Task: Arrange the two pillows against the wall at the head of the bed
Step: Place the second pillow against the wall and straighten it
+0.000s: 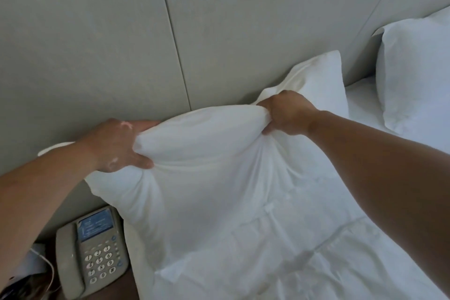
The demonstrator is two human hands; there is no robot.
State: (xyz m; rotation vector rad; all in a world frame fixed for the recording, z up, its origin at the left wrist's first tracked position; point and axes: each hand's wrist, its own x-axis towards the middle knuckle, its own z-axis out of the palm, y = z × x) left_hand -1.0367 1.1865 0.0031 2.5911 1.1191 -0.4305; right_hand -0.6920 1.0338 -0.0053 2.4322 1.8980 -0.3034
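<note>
A white pillow (209, 178) stands upright at the head of the bed, close to the grey panelled wall (121, 44). My left hand (117, 146) grips its upper left corner. My right hand (287, 112) pinches its top edge on the right. Directly behind it a second white pillow (316, 75) leans against the wall, mostly hidden, with its upper right corner showing.
A third white pillow (414, 75) leans on the wall at the far right. A beige desk telephone (90, 251) sits on a dark bedside table at the lower left, beside the mattress. A white duvet (316, 263) covers the bed.
</note>
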